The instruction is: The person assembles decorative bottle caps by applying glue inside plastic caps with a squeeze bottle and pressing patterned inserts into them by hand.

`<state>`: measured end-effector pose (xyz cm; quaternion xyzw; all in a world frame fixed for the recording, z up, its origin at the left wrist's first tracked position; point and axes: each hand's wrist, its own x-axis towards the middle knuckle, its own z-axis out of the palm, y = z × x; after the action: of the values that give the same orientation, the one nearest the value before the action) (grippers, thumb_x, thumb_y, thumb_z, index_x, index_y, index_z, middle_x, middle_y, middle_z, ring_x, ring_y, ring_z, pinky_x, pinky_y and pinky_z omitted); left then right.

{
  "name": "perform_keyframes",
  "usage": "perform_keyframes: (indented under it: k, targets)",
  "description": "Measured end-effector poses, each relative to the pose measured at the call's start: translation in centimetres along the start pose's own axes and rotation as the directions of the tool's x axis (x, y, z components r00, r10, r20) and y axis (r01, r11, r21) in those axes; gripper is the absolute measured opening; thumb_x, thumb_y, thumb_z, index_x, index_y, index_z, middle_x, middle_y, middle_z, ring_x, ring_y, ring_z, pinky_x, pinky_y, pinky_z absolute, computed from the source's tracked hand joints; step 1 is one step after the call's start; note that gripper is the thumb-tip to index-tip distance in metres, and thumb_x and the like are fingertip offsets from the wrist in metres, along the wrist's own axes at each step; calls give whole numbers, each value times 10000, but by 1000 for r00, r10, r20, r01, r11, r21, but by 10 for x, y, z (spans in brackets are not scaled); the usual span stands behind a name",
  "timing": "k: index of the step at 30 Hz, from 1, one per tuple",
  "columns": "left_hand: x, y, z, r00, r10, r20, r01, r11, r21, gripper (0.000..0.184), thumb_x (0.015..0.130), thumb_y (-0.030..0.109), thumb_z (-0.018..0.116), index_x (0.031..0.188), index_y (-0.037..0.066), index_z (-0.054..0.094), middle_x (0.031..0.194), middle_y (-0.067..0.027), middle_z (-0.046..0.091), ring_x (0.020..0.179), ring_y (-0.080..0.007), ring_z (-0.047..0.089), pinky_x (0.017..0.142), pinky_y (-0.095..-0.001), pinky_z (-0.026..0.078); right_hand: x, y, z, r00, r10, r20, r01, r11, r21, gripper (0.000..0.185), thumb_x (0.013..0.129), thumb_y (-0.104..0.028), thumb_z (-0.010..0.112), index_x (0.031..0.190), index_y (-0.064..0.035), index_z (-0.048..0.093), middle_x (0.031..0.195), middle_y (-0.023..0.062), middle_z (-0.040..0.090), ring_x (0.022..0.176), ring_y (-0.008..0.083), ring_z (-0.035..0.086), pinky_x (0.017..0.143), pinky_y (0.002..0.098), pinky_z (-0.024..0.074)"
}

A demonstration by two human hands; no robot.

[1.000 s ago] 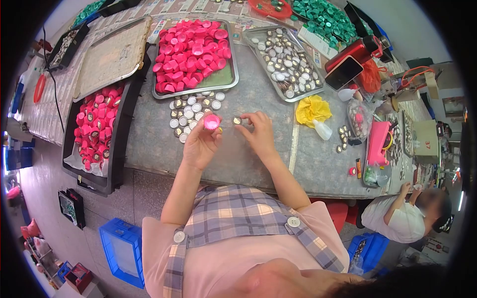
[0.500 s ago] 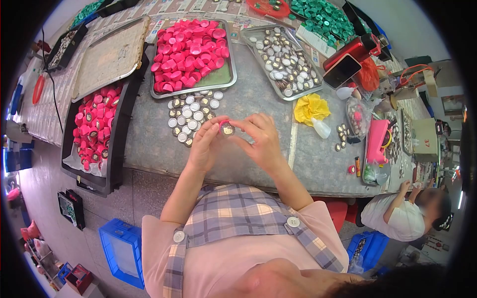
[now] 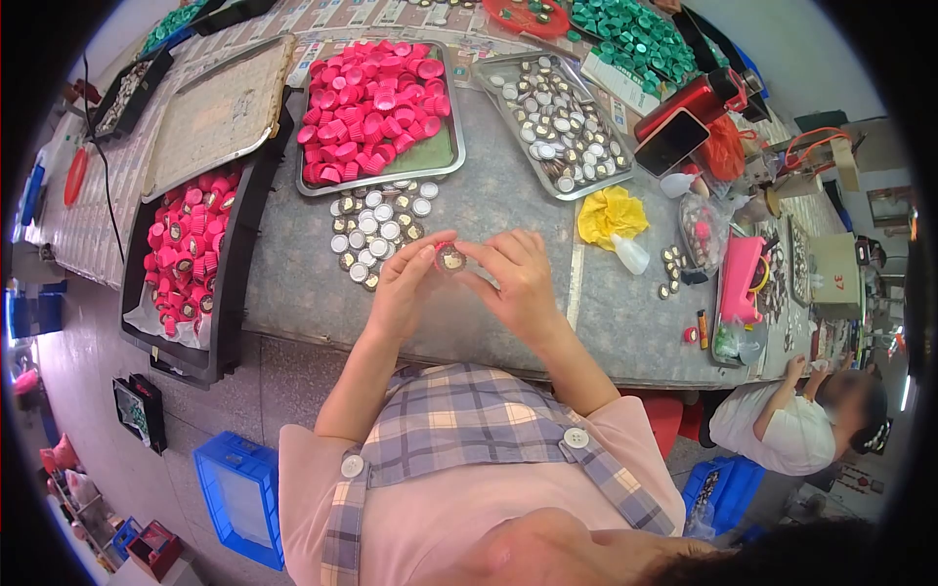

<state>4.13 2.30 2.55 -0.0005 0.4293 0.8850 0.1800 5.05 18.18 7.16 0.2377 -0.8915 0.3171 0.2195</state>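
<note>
Between my two hands, just above the table's near part, is a pink ribbed bottle cap (image 3: 451, 258) with a dark round face and a pale emblem. My left hand (image 3: 404, 288) pinches it from the left side with thumb and fingers. On the other side, the thumb and index finger of my right hand (image 3: 518, 278) close on its edge. A loose pile of round disc inserts (image 3: 368, 234), some white side up and some dark, lies on the table beyond my left hand. Behind the pile stands a metal tray (image 3: 458, 146) heaped with pink caps (image 3: 376, 107).
A second metal tray (image 3: 489, 68) holds more discs. At left, a black crate (image 3: 256, 176) contains pink caps under a tilted worn tray (image 3: 220, 107). To the right lie a yellow cloth (image 3: 611, 215), a white nozzle (image 3: 631, 254) and a phone (image 3: 672, 143). A co-worker (image 3: 782, 425) sits at far right.
The cap has shifted slightly down between my fingers, and less of its pink side shows. Both hands have barely moved.
</note>
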Motion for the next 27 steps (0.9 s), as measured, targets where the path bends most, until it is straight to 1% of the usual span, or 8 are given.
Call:
perform_keyframes:
  k: [1,3,7,9,12,19,21,27]
  targets:
    - [0,2,3,1000,0,0,0,1000,0,301,879,182,426,1093,-11,511,883,-53,586,719,-114,565,625,-254,484,0,0,-1,1000,0,0,0,1000,0,291,643,-180,662,912,-92,597,713,7,502,688,184,464,648,319,326]
    - [-1,6,10,998,-18,-67,16,1000,-20,300,878,180,429,1089,-16,512,877,-56,589,719,-116,565,613,-252,483,0,-1,-3,1000,13,15,-14,1000,19,303,642,-174,658,925,-91,590,726,8,508,701,186,468,655,320,329]
    - [0,3,4,1000,-21,-23,21,1000,3,304,877,186,434,1089,-17,512,882,-59,589,721,-116,566,614,-248,480,-1,-1,-3,1000,3,18,-3,1000,14,305,641,-174,658,926,-90,589,734,10,509,708,185,470,653,320,328]
    - [0,3,4,999,-26,26,26,1000,0,312,876,195,439,1091,-19,511,876,-58,588,718,-113,564,610,-243,475,-1,-1,-4,1000,1,24,-1,1000,0,303,641,-174,659,924,-90,589,737,11,508,710,184,469,654,319,326]
    - [0,0,2,999,0,33,-2,999,45,316,876,198,439,1093,-21,511,867,-53,586,710,-107,559,604,-240,470,-1,0,-4,1000,4,22,-4,1000,-2,299,643,-175,659,921,-90,589,736,11,506,710,184,469,655,318,324]
    - [0,0,6,1000,-8,-2,8,999,38,319,878,201,438,1088,-27,514,843,-47,583,686,-102,548,592,-238,461,-1,1,-6,999,11,35,-12,1000,9,294,649,-184,656,920,-91,590,731,13,502,706,184,468,650,317,323]
    - [0,1,6,1000,-14,10,13,997,74,325,879,206,435,1086,-31,513,833,-44,581,680,-100,545,584,-235,457,-1,1,-7,999,9,52,-9,1000,4,285,653,-187,654,913,-90,592,725,13,500,701,183,467,645,315,323]
    - [-1,2,7,1000,-16,-1,16,995,95,333,878,216,434,1080,-35,517,830,-45,583,674,-99,543,576,-234,455,0,-1,-8,997,33,63,-34,999,19,266,657,-191,656,896,-89,596,717,14,500,698,184,467,643,312,324]
